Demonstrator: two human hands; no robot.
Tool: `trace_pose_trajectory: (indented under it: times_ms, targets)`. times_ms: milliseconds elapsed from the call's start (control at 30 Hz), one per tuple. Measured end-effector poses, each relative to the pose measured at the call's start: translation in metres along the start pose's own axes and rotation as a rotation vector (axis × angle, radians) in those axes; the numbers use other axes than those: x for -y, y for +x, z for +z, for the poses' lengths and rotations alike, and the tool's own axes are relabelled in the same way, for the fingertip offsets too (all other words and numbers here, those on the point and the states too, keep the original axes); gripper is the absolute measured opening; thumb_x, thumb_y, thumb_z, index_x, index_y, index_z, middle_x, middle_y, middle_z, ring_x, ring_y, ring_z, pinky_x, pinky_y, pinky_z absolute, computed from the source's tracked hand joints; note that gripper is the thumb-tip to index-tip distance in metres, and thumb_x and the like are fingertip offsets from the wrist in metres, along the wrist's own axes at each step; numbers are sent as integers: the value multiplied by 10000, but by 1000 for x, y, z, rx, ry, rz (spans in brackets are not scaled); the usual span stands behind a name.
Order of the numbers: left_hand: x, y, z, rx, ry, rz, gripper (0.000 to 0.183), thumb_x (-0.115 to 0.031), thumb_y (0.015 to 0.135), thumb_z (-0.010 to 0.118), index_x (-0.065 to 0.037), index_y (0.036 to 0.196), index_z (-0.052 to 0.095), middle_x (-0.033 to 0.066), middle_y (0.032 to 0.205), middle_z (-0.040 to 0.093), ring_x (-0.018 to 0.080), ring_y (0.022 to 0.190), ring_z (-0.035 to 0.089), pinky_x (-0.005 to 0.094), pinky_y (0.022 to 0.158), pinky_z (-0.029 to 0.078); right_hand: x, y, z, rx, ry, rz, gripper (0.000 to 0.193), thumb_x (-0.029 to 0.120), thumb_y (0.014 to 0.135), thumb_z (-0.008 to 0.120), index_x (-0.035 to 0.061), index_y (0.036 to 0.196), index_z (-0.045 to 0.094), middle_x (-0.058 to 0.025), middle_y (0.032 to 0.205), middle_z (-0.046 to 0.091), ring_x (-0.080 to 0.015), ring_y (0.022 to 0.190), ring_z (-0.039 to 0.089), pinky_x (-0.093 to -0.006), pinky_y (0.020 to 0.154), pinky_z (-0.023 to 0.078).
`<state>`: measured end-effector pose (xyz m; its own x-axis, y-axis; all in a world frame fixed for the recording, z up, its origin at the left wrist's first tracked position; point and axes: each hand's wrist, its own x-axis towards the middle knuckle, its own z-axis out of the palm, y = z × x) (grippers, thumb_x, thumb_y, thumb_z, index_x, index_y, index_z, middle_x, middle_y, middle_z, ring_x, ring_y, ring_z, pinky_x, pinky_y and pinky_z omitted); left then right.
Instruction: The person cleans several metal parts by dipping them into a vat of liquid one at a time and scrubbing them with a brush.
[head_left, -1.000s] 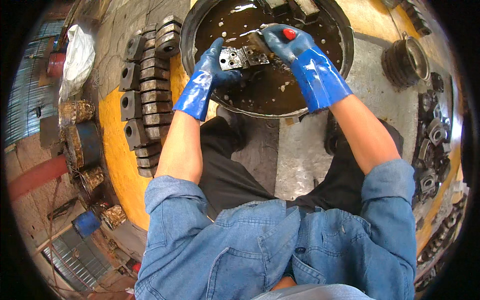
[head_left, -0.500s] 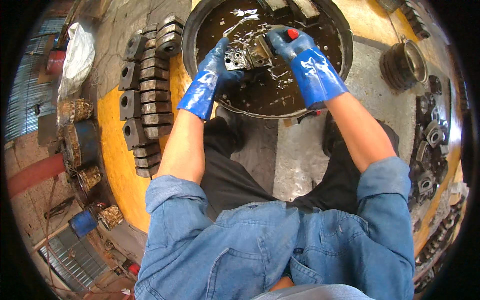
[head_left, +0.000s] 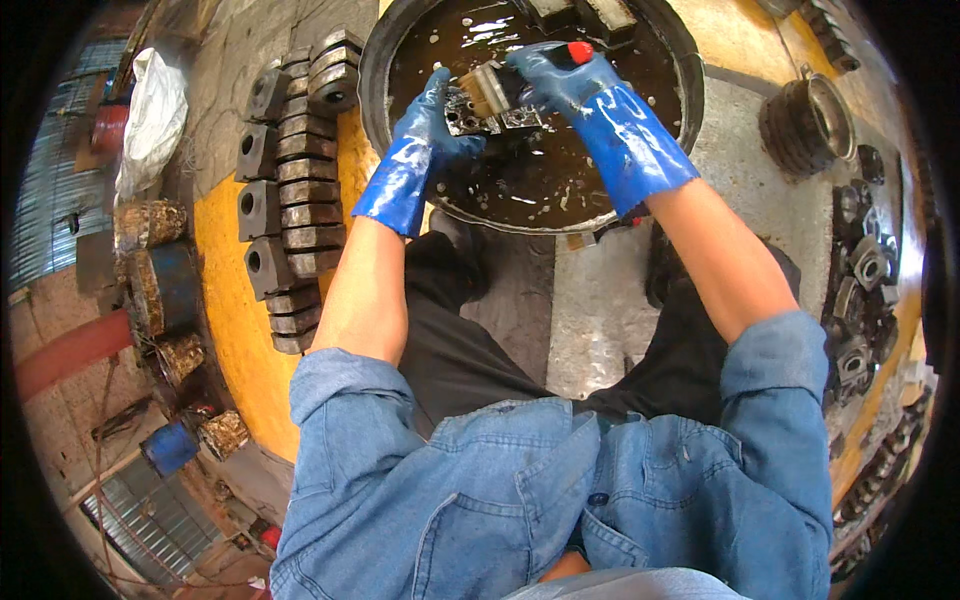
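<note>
The left hand (head_left: 432, 118), in a blue rubber glove, grips a grey metal block (head_left: 490, 118) from its nine o'clock side; the fingers curl under and behind the block and press on it, the thumb lying along its near edge; the block sits at about twelve o'clock in the view, held just above the dark oily liquid of a round black basin (head_left: 372, 70). The right hand (head_left: 558, 72), gloved alike, closes on a brush (head_left: 492, 88) with a red-tipped handle; the handle end pokes out at one o'clock of the fist; the pale bristle head lies at nine o'clock of the fingers and rests on the top face of the block, between the two hands. More metal pieces (head_left: 585, 14) lie in the liquid at the basin's twelve o'clock rim. At nine o'clock of the basin a double row of grey blocks (head_left: 295, 190) is stacked on the yellow floor; at three o'clock stands a ribbed round part (head_left: 808, 120); further dark parts (head_left: 862, 290) lie at four o'clock.
</note>
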<state>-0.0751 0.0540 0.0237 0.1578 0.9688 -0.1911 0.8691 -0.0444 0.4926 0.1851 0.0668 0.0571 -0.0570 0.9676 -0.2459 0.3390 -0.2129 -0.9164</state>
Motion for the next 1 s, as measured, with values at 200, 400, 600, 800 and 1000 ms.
trace_pose_trajectory:
  times_ms: [200, 400, 600, 800, 1000]
  targets:
    - [3, 6, 8, 55, -166, -14, 1203, -306, 636, 997, -130, 1631, 344, 169, 1495, 588, 304, 1358, 594, 396, 1156, 478, -19, 9, -2, -8, -113, 67, 478, 531, 896, 739, 125, 1144, 790, -115, 1040, 791, -267, 945, 740, -363, 888, 554]
    - [-4, 14, 16, 20, -82, -32, 1244, -301, 596, 1019, -142, 1631, 347, 167, 1499, 588, 313, 1355, 595, 402, 1171, 466, -33, 25, -34, -153, -103, 216, 549, 556, 884, 761, 70, 1139, 779, -140, 971, 786, -246, 875, 742, -351, 853, 562]
    - [-20, 19, 19, 6, -67, 34, 1217, -303, 598, 1027, -127, 1613, 378, 150, 1483, 604, 282, 1321, 615, 385, 1154, 482, -51, 24, -16, -41, 161, 162, 545, 553, 896, 742, 55, 1113, 777, -137, 919, 784, -225, 816, 730, -355, 781, 561]
    - [-26, 10, 8, -20, -71, 57, 1252, -222, 546, 1036, -97, 1606, 383, 191, 1461, 610, 324, 1335, 606, 397, 1159, 473, -15, 21, -30, -19, 10, 91, 531, 549, 881, 763, 39, 1027, 774, -97, 870, 791, -185, 741, 746, -365, 689, 616]
    - [-38, 6, 5, -9, -3, 31, 1221, -261, 550, 1037, -83, 1586, 414, 192, 1455, 618, 331, 1333, 607, 401, 1149, 476, 2, 9, -4, -61, -50, 274, 502, 516, 873, 736, 35, 1010, 778, -120, 877, 784, -237, 801, 748, -362, 769, 569]
